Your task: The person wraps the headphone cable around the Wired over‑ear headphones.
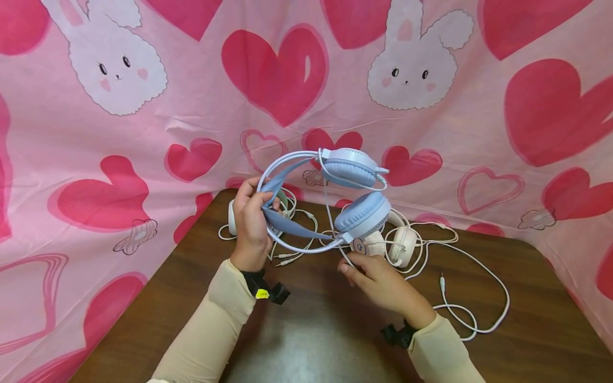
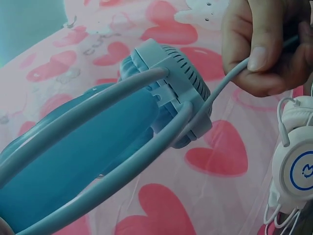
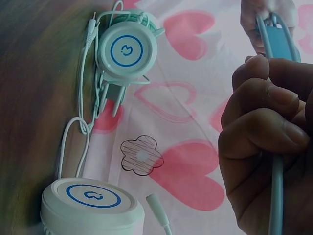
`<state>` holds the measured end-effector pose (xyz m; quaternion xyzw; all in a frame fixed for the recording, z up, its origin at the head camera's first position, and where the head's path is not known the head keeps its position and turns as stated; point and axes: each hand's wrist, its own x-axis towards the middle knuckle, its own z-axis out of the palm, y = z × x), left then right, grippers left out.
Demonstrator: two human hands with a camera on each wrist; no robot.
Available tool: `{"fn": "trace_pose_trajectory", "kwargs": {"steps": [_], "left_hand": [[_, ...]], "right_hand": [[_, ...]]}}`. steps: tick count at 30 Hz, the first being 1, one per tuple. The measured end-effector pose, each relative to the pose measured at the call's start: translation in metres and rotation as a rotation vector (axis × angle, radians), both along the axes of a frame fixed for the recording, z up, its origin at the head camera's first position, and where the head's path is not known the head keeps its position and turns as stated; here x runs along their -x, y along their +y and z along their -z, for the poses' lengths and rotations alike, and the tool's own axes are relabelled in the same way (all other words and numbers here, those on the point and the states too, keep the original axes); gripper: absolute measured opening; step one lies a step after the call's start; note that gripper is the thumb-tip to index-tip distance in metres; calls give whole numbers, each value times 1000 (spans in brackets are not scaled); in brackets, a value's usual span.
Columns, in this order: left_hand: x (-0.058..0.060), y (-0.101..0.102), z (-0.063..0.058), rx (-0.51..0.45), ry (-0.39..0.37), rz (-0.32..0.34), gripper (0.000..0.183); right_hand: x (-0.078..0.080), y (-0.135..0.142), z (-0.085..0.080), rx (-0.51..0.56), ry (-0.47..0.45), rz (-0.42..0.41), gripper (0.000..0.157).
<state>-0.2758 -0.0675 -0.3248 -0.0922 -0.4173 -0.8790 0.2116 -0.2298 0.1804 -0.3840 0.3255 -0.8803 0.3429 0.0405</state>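
Observation:
My left hand (image 1: 251, 226) grips the headband of a pair of light blue headphones (image 1: 365, 215), raised over the table with both padded ear cups pointing right. My right hand (image 1: 378, 282) pinches the headphones' cable (image 2: 230, 76) between thumb and fingers, just below the lower ear cup. In the right wrist view the fingers of this hand (image 3: 264, 112) curl round the cable, which runs on down from the fist. Slatted vents show on the ear cup's outer shell in the left wrist view.
White headphones (image 1: 403, 247) with a blue logo lie behind my right hand, their cable looping right to a plug (image 1: 442, 282). A second white pair with green pads (image 3: 128, 51) sits at the back left amid tangled cables. Pink heart-patterned cloth (image 1: 201, 106) hangs behind the brown table (image 1: 297, 330).

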Motion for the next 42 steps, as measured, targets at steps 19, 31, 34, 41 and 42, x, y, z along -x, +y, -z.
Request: {"fn": "trace_pose_trajectory", "kwargs": {"steps": [19,31,34,41,42], "left_hand": [[3,2,1,146,8,-114,18],[4,4,3,296,46,-115,14],[3,4,4,353,50,-104,14],[2,6,4,459,47,-38,14],[2,6,4,472,43,-24,14]], "right_hand": [[-5,9,-9,-64,10,-10,11],[-10,17,-21,-124,45,-34,10],[-12,17,-24,-145,59,-34,12],[-18,20,-30,-181,79,-25,16],[-18,21,-31,-185,83,-22,16]]}}
